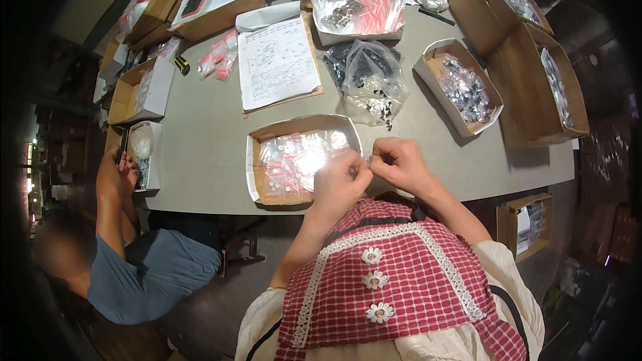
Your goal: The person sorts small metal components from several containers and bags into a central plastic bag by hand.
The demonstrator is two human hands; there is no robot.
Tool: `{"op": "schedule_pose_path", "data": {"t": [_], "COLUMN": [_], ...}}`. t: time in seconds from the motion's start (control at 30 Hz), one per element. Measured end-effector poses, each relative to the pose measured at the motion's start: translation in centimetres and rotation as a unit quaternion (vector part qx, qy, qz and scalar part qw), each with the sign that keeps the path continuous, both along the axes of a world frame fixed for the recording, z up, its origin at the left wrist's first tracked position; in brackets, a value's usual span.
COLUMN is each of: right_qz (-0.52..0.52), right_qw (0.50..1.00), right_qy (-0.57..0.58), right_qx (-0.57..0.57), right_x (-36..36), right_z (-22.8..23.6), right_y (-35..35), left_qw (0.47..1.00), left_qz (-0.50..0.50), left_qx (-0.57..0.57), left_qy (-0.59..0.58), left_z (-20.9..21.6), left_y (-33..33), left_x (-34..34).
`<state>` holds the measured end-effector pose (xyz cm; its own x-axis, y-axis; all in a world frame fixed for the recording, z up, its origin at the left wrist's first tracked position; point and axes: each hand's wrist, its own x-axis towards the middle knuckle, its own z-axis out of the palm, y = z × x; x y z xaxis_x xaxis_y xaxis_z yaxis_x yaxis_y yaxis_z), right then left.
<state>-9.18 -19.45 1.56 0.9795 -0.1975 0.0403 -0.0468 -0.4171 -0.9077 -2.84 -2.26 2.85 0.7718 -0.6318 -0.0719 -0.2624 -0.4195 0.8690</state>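
Observation:
My left hand reaches over the right side of a shallow cardboard box, its fingers pinched together. Just right of that box, my right hand is closed in a pinch too, almost meeting the left. A small glint of something clear shows between the fingertips, but the fingers hide most of it. Many small clear zip bags with red edges lie in the box, some with small round pieces inside. Beyond my hands sits an open clear plastic bag with small black pieces in and beside it.
Printed sheets on a clipboard lie past the box. A white box of red-edged bags stands behind, and a box of small dark parts at right. Tall cartons line the right edge. A co-worker sits at left.

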Motion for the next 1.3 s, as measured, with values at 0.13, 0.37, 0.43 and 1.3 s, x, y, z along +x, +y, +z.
{"op": "schedule_pose_path", "data": {"t": [0.13,0.37,0.43,1.3], "right_qz": [-0.061,0.004,-0.036,-0.116], "right_qw": [0.998,0.959,0.974,0.810], "right_qy": [-0.019,0.120,0.114,0.074], "right_qx": [-0.012,0.257,0.192,0.570], "right_x": [0.4,0.9,1.5,-2.4], "right_z": [-1.2,-0.1,-1.7,-6.1], "right_y": [-0.2,-1.1,-2.7,-7.9], "left_qw": [0.964,0.969,0.978,0.970], "left_qz": [0.031,-0.018,-0.003,-0.030], "left_qx": [-0.035,-0.079,-0.061,-0.091], "left_qy": [-0.260,-0.233,-0.198,-0.222], "left_z": [-1.1,-2.7,-3.2,-3.9], "left_y": [-0.7,-0.5,-0.4,-1.3], "left_x": [0.4,0.8,0.8,0.2]}}
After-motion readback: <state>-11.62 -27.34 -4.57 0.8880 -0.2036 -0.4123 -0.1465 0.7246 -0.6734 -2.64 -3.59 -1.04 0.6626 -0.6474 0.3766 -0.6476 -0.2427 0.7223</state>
